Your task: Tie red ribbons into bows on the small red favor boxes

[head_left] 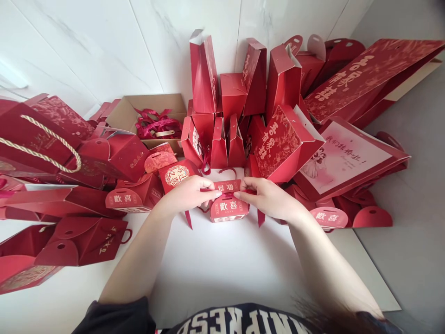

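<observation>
In the middle of the white table stands a small red gift box with pale characters on its front and top flaps. A dark red ribbon runs across the top of the box, and its two tails hang down on either side. My left hand pinches the ribbon at the left of the box top. On the right, my right hand pinches it too, thumb and finger pressed together. Both thumbs point inward and almost meet over the middle of the box, where the ribbon's crossing is partly covered.
Behind stands a cluster of red boxes. An open cardboard box holds loose ribbons. A red bag with a rope handle and more boxes crowd the left; a box with a pink panel leans on the right.
</observation>
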A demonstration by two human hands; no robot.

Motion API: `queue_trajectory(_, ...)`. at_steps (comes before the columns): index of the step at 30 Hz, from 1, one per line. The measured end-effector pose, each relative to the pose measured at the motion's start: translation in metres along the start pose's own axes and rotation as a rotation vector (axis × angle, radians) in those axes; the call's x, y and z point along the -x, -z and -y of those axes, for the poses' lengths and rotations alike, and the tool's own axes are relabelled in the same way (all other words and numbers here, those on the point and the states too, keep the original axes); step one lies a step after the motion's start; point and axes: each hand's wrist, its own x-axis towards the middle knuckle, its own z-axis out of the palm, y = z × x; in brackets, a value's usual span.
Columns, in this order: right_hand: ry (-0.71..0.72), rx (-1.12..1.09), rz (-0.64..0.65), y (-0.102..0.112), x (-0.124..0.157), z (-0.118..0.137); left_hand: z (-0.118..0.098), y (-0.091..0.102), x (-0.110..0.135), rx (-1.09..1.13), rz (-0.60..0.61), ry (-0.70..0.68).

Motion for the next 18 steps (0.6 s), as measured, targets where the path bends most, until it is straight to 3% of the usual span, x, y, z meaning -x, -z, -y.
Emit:
queue_trajectory(6, 0.120, 0.142, -0.028, -0.002, 0.000, -0.002, -0.003, 0.002, 0.003, -0.146, -0.107, -0.116)
queue_trajectory(11, 0.273, 0.191, -0.162, -0.006, 0.000, -0.001, -0.008, 0.001, 0.010, -0.292, -0.223, -0.217)
queue_trajectory(15, 0.241, 0.198, -0.069, -0.010, -0.002, -0.002, -0.008, -0.002, 0.010, -0.289, -0.228, -0.254)
queue_trajectory(18, 0.209, 0.239, -0.088, -0.011, -0.003, -0.004, -0.008, -0.004, 0.010, -0.291, -0.269, -0.322)
